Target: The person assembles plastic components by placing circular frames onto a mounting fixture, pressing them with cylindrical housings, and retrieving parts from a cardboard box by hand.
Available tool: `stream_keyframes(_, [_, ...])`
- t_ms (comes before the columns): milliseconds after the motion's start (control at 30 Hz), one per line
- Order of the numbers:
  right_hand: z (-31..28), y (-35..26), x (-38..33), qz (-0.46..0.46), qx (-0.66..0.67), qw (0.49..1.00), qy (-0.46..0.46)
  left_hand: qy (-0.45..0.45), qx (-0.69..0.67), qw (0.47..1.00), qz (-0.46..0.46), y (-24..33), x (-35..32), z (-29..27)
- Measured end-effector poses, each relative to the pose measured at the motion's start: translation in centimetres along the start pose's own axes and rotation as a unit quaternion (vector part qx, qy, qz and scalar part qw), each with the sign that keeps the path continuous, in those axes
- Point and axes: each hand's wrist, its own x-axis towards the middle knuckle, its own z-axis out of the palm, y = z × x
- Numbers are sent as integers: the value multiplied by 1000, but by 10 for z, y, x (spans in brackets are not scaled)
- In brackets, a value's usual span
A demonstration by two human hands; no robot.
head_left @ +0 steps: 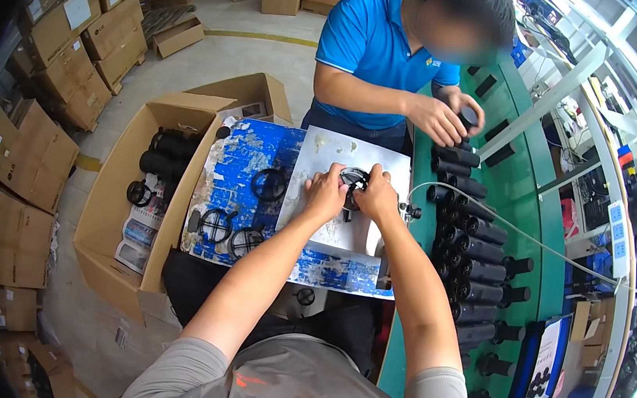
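Observation:
Both my hands are closed around a round black ring-shaped part (354, 177) on a metal plate (331, 153). My left hand (326, 193) grips its left side, and my right hand (377, 195) presses on its right side with the thumb near the middle. Fingers partly hide the part. Left of the plate, black rings with crossbars (216, 225) lie on the worn blue board (240, 159). Another black ring (268, 185) lies nearer the plate. A small black fitting (414, 211) sits at the plate's right edge.
An open cardboard box (110, 199) with black cylinders (170, 152) stands at left. On the right, a green bench (526, 207) bears several rows of black cylinders (483, 250) and a thin cable (512, 223). Across from me, a co-worker in a blue shirt (368, 39) handles a black cylinder (467, 118).

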Motion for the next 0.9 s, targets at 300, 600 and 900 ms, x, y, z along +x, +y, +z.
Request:
stream_keyframes(300, [13, 12, 20, 62, -17, 997, -28, 79, 159, 983, 54, 0, 3, -3])
stream_keyframes(600, [-1, 7, 24, 85, -59, 993, -64, -79, 108, 986, 102, 5, 9, -35])
stream_keyframes(900, [-64, 128, -40, 58, -22, 993, 99, -93, 155, 977, 116, 4, 5, -37])
